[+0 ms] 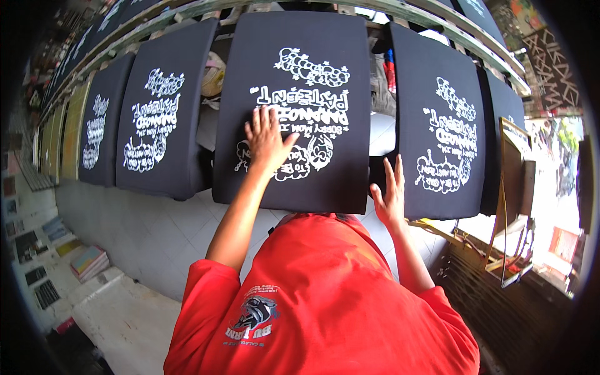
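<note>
My left hand (269,145) lies palm down, fingers spread, on the white print of a black T-shirt (256,56) stretched over the middle board. The print is upside down from my side, and my hand covers part of it. My right hand (390,199) is upright with fingers stretched, between the middle board and the black T-shirt (415,69) on the right board. It holds nothing; whether its fingertips touch that shirt's edge, I cannot tell. To the left, another black T-shirt (181,53) carries the same print.
More shirt-covered boards (105,81) stand at the far left, along wooden rails (169,19). A wooden frame (515,169) leans at the right above a slatted bench (475,281). Grey floor tiles (150,231) and a pale table (131,319) lie to the left.
</note>
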Available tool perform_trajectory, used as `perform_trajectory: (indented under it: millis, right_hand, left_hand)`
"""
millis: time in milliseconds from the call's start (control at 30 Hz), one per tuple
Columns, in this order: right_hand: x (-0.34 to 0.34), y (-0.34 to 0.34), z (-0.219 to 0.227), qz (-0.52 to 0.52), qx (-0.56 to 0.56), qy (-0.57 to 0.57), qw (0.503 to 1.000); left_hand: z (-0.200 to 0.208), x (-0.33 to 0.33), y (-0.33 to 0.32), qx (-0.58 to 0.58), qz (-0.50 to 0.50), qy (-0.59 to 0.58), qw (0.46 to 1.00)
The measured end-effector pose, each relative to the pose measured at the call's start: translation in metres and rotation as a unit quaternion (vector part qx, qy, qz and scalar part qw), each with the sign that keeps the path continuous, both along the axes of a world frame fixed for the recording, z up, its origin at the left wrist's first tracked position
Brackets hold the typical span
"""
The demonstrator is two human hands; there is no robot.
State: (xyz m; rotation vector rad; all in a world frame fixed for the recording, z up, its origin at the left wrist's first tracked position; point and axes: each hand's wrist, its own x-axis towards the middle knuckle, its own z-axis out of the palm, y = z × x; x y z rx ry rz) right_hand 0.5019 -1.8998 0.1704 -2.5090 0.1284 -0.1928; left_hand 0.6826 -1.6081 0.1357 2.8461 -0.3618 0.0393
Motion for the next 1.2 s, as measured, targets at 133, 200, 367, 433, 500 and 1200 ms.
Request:
perform_trajectory:
  millis: [133,200,367,433,500,1200]
  right_hand:
    - [-0.065,-0.013,0.001,-0.112,0.012,0.047,0.993]
    - [-0.098,-0.021,0.012,-0.164,0.002,0.051,0.985]
    - [-0.208,-0.041,0.063,-0.282,-0.073,0.021,0.957]
    - [-0.264,-0.072,0.099,-0.323,-0.195,-0.001,0.926]
    - [-0.325,-0.116,0.137,-0.369,-0.275,-0.07,0.885]
    - [-0.539,-0.676,0.185,-0.246,-0.38,0.095,0.886]
  left_hand:
    - [0.028,-0.006,-0.001,0.03,-0.022,0.038,0.999]
    - [0.016,-0.013,-0.003,0.085,-0.03,0.004,0.996]
    - [0.016,-0.024,-0.002,0.101,-0.062,0.014,0.993]
    - [0.032,-0.035,-0.009,0.044,-0.113,0.014,0.993]
    - [0.042,-0.05,-0.023,-0.01,-0.156,-0.012,0.988]
    - [0.178,-0.537,-0.628,-0.242,-0.558,-0.064,0.791]
